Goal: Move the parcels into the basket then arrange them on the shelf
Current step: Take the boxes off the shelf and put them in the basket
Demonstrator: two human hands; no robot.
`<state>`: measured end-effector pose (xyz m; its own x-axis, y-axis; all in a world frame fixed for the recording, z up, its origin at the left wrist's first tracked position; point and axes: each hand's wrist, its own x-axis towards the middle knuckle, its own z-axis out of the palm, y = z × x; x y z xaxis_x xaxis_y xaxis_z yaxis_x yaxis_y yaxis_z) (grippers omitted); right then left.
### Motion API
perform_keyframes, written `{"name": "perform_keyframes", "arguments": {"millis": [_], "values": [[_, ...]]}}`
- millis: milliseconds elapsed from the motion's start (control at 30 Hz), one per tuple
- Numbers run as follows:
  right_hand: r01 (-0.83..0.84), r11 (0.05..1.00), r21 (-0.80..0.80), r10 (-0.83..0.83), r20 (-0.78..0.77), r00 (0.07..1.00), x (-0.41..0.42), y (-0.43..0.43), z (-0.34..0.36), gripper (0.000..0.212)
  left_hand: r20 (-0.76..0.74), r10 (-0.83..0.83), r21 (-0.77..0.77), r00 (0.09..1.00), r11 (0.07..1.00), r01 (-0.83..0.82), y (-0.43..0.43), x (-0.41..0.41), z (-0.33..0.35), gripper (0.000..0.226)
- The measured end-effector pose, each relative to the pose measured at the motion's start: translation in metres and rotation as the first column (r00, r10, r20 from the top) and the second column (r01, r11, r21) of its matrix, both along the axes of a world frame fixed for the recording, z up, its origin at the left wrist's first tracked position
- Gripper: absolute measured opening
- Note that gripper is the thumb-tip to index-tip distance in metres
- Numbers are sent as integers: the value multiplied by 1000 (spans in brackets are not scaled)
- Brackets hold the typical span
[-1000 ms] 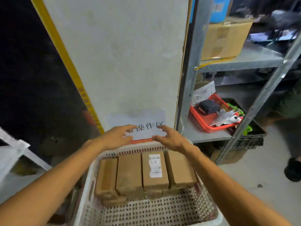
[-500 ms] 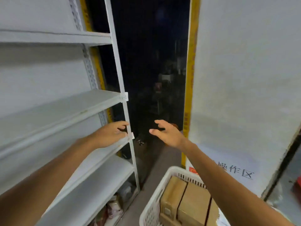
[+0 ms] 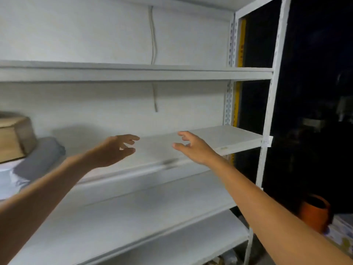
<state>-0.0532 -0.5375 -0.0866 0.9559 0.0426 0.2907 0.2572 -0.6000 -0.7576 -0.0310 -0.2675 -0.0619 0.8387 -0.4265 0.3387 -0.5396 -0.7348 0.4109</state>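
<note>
A white metal shelf (image 3: 225, 136) with several boards fills the view. My left hand (image 3: 112, 150) and my right hand (image 3: 193, 148) are both stretched out in front of its middle board, fingers apart, holding nothing. They hang a short way apart from each other. The basket and its brown parcels are out of view. A brown cardboard box (image 3: 13, 138) sits at the far left of the middle board, on a grey bag (image 3: 42, 157).
The shelf's right post (image 3: 267, 119) stands before a dark opening. An orange pot (image 3: 315, 213) sits low on the right. A thin cable (image 3: 153, 54) hangs down the white wall behind the shelf.
The view has swung left, from the basket of parcels and the grey pillar to the white shelf. Both hands stayed open and empty and now face the middle board.
</note>
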Motion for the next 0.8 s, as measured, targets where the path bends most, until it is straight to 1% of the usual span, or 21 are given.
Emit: {"name": "perform_keyframes", "arguments": {"millis": [133,233,267,333,400,467,567,700,800], "values": [[-137,990,-35,138,13,990,37,87,11,57,55,188,-4,981,982,-188,86,0,6,39],[-239,970,-55,241,28,970,63,152,13,57,80,282,10,956,959,-283,144,-12,7,40],[-273,960,-67,275,27,961,68,168,14,57,95,311,17,946,949,-314,159,-14,6,39],[-384,918,-95,386,4,922,87,215,16,57,124,426,0,896,903,-430,201,-25,6,38],[-378,922,-82,381,22,924,97,222,14,58,163,430,7,888,899,-437,211,-28,7,35],[-427,903,-54,428,15,904,111,239,13,59,120,481,40,869,872,-488,224,-37,10,35],[-510,857,-67,512,1,859,131,271,13,58,85,607,30,790,791,-611,252,-48,12,39],[-591,805,-55,592,9,806,152,304,11,57,151,706,20,692,698,-716,272,-59,19,37],[-634,773,-7,634,19,773,165,326,14,53,151,757,-12,636,644,-765,273,-64,25,39]]}}
